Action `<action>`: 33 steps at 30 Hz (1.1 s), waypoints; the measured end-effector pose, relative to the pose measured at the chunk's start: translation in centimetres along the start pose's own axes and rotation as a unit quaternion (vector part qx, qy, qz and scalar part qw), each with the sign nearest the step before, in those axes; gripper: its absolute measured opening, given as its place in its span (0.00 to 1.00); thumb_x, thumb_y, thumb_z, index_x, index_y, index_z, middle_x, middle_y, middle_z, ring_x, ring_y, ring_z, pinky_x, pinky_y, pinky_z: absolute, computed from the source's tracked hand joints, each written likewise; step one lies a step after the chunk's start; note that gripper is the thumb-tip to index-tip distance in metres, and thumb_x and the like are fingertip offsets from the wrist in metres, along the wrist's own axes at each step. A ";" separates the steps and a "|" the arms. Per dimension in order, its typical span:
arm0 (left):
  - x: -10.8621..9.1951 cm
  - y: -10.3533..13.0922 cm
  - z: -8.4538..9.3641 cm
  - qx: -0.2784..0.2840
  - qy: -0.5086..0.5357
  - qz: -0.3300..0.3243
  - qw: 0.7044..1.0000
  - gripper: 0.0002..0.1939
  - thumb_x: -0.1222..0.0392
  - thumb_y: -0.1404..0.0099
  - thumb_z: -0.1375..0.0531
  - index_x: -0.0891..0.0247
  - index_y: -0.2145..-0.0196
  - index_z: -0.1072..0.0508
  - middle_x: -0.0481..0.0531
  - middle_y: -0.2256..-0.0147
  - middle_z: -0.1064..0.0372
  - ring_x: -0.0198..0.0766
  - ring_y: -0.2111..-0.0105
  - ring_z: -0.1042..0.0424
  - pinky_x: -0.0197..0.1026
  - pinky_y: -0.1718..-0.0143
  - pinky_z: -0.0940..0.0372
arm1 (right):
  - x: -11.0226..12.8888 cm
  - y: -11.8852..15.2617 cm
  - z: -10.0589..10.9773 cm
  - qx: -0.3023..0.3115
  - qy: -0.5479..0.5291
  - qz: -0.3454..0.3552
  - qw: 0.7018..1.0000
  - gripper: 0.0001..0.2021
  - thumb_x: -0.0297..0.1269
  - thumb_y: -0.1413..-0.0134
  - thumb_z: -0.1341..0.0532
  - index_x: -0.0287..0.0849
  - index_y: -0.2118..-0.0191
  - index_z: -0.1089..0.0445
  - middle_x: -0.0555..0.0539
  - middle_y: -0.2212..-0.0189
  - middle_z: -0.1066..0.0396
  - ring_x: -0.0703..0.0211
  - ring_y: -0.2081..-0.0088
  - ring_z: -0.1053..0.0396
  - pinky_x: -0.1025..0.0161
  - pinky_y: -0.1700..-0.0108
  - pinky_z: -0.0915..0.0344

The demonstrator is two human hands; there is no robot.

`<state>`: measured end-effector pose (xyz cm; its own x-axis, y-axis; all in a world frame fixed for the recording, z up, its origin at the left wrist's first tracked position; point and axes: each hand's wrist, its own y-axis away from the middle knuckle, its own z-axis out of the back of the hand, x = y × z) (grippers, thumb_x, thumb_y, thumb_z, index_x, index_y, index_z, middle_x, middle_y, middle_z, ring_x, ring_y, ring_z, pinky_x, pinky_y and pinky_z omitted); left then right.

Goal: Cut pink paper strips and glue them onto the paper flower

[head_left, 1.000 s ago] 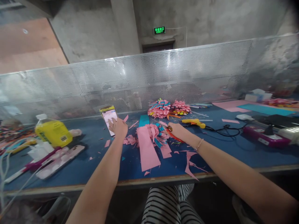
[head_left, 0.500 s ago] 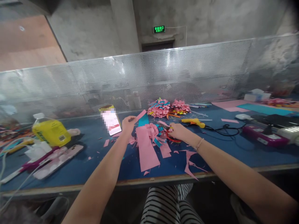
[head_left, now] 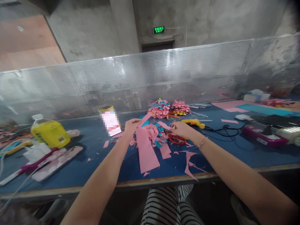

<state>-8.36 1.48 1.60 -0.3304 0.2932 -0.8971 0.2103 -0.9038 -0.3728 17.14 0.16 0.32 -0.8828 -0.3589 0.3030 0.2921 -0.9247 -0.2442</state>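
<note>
My left hand (head_left: 132, 126) is closed on a pink paper strip (head_left: 146, 119) that points up and to the right. My right hand (head_left: 181, 128) pinches the end of another pink strip (head_left: 165, 125), which reaches leftward from its fingers. Red-handled scissors (head_left: 176, 139) lie on the table just below that hand, their blades hard to make out. Between both hands sits a pink curled paper bundle (head_left: 152, 132) with blue paper pieces (head_left: 157, 143) beside it. A large pink paper sheet (head_left: 147, 153) lies in front of the bundle.
Two layered paper flowers (head_left: 161, 109) stand behind the hands. A yellow glue gun (head_left: 193, 122) with a black cord lies at the right. To the left are a lit phone (head_left: 113, 126), a yellow-liquid bottle (head_left: 52, 132) and another phone (head_left: 58, 164). Pink scraps (head_left: 188, 164) litter the front.
My right hand has let go of the scissors, which now rest on the table, and it has taken a pink strip. My left hand has shifted slightly right with its strip.
</note>
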 end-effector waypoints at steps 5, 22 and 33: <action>-0.4 0.4 -0.4 0.029 -0.021 -0.006 0.999 0.07 0.59 0.56 0.39 0.63 0.77 0.26 0.50 0.75 0.30 0.34 0.75 0.36 0.36 0.74 0.43 | 0.2 -0.1 -0.3 0.013 -0.067 0.096 0.993 0.10 0.37 0.52 0.46 0.38 0.67 0.31 0.47 0.72 0.30 0.62 0.71 0.35 0.68 0.70 0.44; -1.7 1.6 -1.5 0.148 0.296 0.108 0.937 0.08 0.63 0.50 0.39 0.63 0.76 0.38 0.52 0.73 0.30 0.37 0.71 0.29 0.44 0.63 0.35 | 3.2 1.3 -2.0 0.070 -0.093 0.320 0.940 0.21 0.36 0.49 0.45 0.46 0.47 0.40 0.46 0.63 0.34 0.60 0.62 0.37 0.64 0.60 0.40; -2.6 2.5 -1.8 0.192 0.309 0.107 0.925 0.09 0.63 0.47 0.40 0.64 0.74 0.41 0.53 0.71 0.28 0.36 0.73 0.28 0.43 0.63 0.35 | 3.8 1.3 -1.7 0.077 -0.088 0.366 0.923 0.14 0.31 0.45 0.51 0.41 0.60 0.29 0.47 0.62 0.30 0.63 0.60 0.34 0.66 0.56 0.41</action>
<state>-5.32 -0.96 2.60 0.2956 0.1099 -0.9490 -0.1725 -0.9709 -0.1661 13.58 -2.21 -0.40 -0.3589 -0.8971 0.2577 0.8469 -0.4290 -0.3141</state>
